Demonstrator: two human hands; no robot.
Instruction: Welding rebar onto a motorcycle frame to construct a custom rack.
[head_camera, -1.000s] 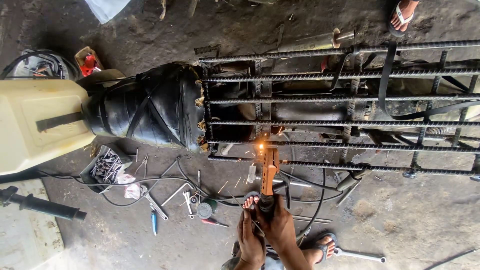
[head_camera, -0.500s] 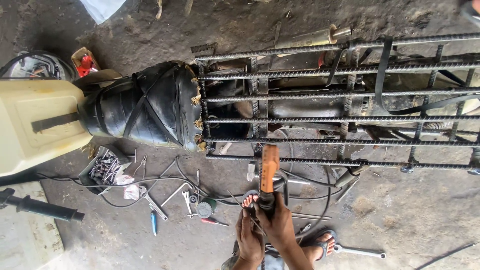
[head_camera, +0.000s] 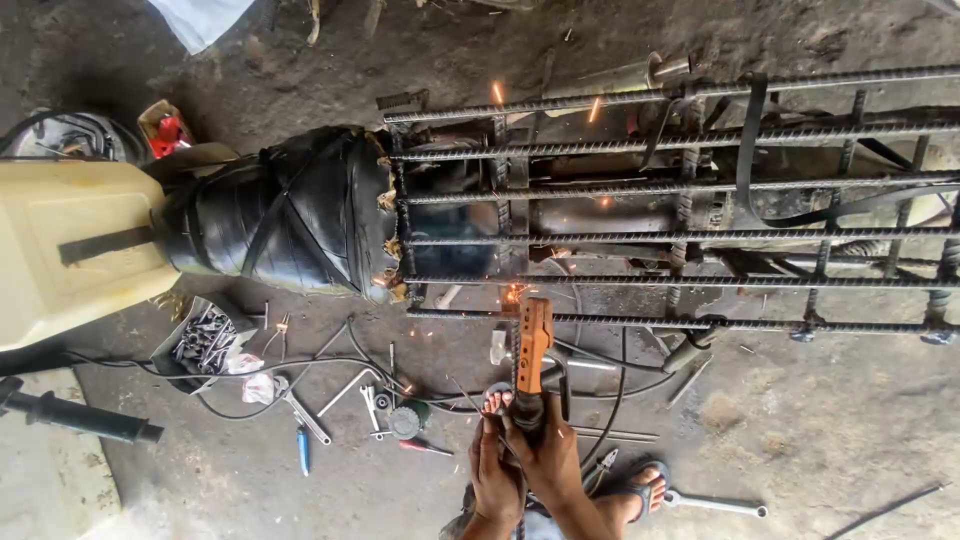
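Observation:
Both my hands grip the handle of an orange welding electrode holder (head_camera: 532, 345) low in the middle of the view. My left hand (head_camera: 494, 472) wraps the lower part of the handle and my right hand (head_camera: 548, 456) sits beside it on the same handle. The holder's tip meets the nearest bar of a rebar rack (head_camera: 690, 235), where a small glow and sparks (head_camera: 512, 293) show. More sparks fly above the rack's far bars. The rack is fixed behind a black wrapped seat (head_camera: 290, 215) and a cream fuel tank (head_camera: 75, 245).
Spanners, screwdrivers and pliers (head_camera: 350, 405) lie scattered on the dirt floor, with a box of bolts (head_camera: 203, 340) and black cables. My sandalled feet (head_camera: 640, 490) are by a spanner (head_camera: 715, 503). A black handlebar grip (head_camera: 75, 418) juts at the left.
The holder tip was sparking on the bar, drew back with no arc half a second ago, and now touches the bar again with new sparks. The view has shifted slightly.

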